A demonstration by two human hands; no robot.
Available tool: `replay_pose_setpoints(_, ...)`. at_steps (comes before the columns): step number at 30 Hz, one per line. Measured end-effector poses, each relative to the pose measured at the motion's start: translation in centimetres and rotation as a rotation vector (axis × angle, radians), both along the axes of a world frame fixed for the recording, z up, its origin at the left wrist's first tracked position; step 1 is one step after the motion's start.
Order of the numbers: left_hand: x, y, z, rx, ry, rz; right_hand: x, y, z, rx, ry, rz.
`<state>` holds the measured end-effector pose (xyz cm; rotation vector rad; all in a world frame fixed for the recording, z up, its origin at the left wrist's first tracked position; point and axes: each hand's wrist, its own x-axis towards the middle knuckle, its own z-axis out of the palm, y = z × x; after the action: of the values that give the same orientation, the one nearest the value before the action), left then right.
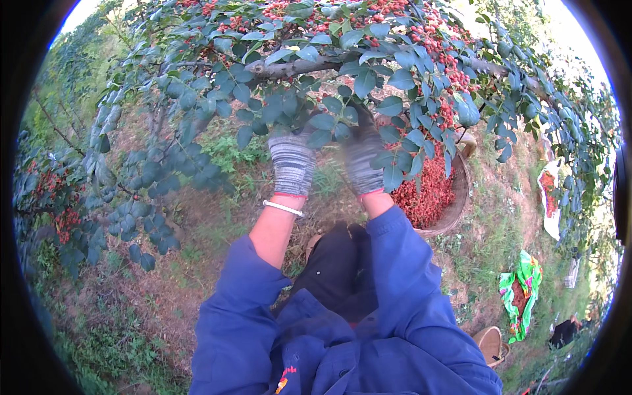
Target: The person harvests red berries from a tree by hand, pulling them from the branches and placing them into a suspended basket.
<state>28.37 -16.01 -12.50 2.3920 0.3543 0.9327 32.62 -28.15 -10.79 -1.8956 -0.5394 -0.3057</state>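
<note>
My left hand point(292, 157), in a grey striped knit glove with a dark finger part, reaches up into the leaves below a thick branch point(296, 66). Beside it on the right, my right hand point(363, 153) wears the same kind of glove and looks blurred. Leaves point(323, 122) cover the fingers of both hands, so what they hold does not show. Red berry clusters point(452, 69), apparently Sichuan pepper, hang above and to the right. A wicker basket point(464, 185) heaped with picked red berries point(424, 195) stands just right of my right forearm.
On the right lie a white sack point(552, 227) and a green patterned cloth point(528, 291), both holding reddish material. A smaller wicker basket point(488, 340) sits at lower right. Leafy branches point(148, 173) with more berries point(64, 224) reach down on the left. Grass and bare soil cover the ground.
</note>
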Motion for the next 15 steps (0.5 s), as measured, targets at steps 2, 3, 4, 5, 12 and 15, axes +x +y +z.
replay_pose_setpoints(2, 1.6, 1.2, -2.5, -0.091, 0.044, -0.146, 2.6, 0.7, -2.5, 0.036, -0.211, 0.042)
replay_pose_setpoints(3, 2.3, 1.5, -2.2, -0.476, -0.076, -0.271, 3.0, 0.9, -2.5, 0.069, -0.146, 0.11)
replay_pose_setpoints(4, 2.6, 1.7, -2.0, -0.404, 0.039, -0.197, 3.3, 1.1, -2.5, 0.102, -0.079, 0.178)
replay_pose_setpoints(5, 2.5, 1.3, -2.1, -0.629, -0.088, -0.306, 3.4, 1.2, -2.6, 0.135, -0.013, 0.246)
replay_pose_setpoints(12, 3.3, 3.9, -3.7, -0.073, -0.083, -0.184, 3.0, 1.7, -4.1, -0.374, -0.6, -0.062)
replay_pose_setpoints(15, 2.3, 1.6, 0.1, -0.722, -0.215, -0.34, 3.9, 0.7, -7.2, -0.843, -0.927, -0.475)
